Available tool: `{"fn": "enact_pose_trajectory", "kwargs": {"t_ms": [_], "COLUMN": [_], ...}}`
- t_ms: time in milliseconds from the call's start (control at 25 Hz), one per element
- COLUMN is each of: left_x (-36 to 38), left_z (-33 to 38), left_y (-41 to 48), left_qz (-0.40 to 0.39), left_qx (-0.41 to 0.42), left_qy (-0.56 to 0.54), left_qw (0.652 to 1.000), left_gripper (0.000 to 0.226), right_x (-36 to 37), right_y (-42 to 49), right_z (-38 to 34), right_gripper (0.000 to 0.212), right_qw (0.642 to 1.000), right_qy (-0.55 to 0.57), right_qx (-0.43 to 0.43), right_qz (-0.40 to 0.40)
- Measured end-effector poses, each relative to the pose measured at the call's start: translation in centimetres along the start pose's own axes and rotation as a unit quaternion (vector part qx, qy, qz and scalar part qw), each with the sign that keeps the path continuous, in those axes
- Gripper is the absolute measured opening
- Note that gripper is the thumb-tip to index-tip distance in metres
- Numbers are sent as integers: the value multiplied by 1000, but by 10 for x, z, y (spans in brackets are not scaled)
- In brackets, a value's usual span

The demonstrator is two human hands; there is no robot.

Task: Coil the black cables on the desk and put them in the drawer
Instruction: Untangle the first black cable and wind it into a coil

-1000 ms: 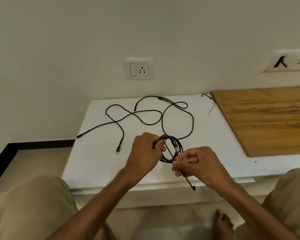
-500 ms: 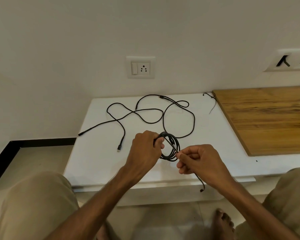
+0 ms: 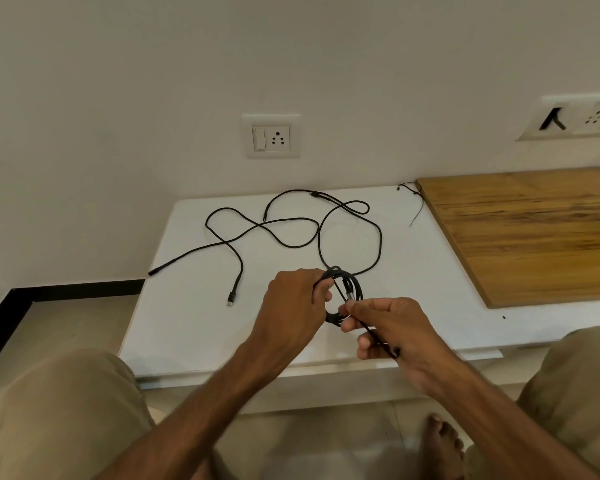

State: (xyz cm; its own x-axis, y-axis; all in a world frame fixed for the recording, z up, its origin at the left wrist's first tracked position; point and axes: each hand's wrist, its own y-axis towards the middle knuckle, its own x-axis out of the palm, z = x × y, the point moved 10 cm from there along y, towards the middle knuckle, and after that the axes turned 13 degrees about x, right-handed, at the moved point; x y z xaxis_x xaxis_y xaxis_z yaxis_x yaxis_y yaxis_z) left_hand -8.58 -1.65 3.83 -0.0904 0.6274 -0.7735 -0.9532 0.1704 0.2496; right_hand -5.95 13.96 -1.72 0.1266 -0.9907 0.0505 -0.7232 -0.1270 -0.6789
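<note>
A small black cable coil (image 3: 352, 287) hovers over the front of the white desk (image 3: 194, 313). My left hand (image 3: 293, 303) grips the coil's left side. My right hand (image 3: 390, 329) pinches the coil's loose tail, which runs back through the fingers to its tip near the palm. Behind them, loose black cables (image 3: 291, 230) sprawl across the desk in loops, with one plug end (image 3: 231, 299) at the front left and another end (image 3: 153, 271) at the desk's left edge. No drawer is visible.
A wooden board (image 3: 534, 233) covers the desk's right part, with a thin black wire (image 3: 416, 202) by its far corner. Wall sockets (image 3: 271, 136) sit above the desk. My knees flank the desk's front edge, and a bare foot (image 3: 442, 445) rests on the floor.
My right hand has drawn the cable's hanging tail up from below the desk edge into its fingers. The coil and my left hand have stayed almost still.
</note>
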Motion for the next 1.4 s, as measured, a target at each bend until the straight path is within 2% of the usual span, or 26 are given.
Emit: {"fn": "enact_pose_trajectory", "kwargs": {"t_ms": [160, 280, 400, 560, 600, 800, 880, 960, 1000, 1040, 1080, 1160, 1320, 1400], "left_x": [11, 15, 15, 18, 18, 21, 30, 33, 33, 32, 30, 24, 24, 21], "left_z": [13, 23, 26, 26, 27, 30, 24, 18, 14, 13, 12, 15, 13, 6], "left_y": [-3, -6, -3, -3, -2, 0, -2, -3, -4, -4, -4, -3, -5, -3], "left_qz": [-11, -13, -9, -19, -20, -25, -40, -39, -38, -43, -46, -47, -19, -1], "left_qx": [41, 69, 82, 93, 98, 116, 97, 63, 47, 45, 57, 75, 63, 46], "left_qy": [-27, -47, -38, -50, -56, -79, -98, -120, -140, -163, -168, -165, -178, -180], "left_qw": [999, 996, 996, 994, 993, 990, 990, 990, 988, 985, 983, 982, 982, 983], "left_gripper": [27, 26, 26, 28, 27, 30, 30, 29, 41, 52, 55, 45, 31, 28], "right_x": [-1, 0, 11, 34, 36, 50, 51, 50, 49, 48, 48, 49, 47, 44], "right_y": [-2, 0, 3, 6, 7, 4, 5, 6, 7, 7, 6, 5, 4, 4], "right_z": [3, 8, 18, 20, 20, 16, 16, 19, 21, 22, 23, 24, 27, 26], "right_gripper": [14, 13, 20, 57, 61, 64, 60, 35, 21, 16, 18, 22, 17, 16], "right_qw": [997, 989, 959, 900, 887, 848, 841, 845, 851, 858, 864, 873, 893, 919], "right_qy": [78, 151, 276, 391, 408, 449, 464, 465, 462, 454, 445, 431, 400, 347], "right_qx": [-24, -8, 23, 35, 37, 52, 59, 72, 77, 81, 84, 88, 86, 83], "right_qz": [16, 11, -61, -192, -212, -275, -273, -253, -239, -228, -220, -209, -186, -169]}}
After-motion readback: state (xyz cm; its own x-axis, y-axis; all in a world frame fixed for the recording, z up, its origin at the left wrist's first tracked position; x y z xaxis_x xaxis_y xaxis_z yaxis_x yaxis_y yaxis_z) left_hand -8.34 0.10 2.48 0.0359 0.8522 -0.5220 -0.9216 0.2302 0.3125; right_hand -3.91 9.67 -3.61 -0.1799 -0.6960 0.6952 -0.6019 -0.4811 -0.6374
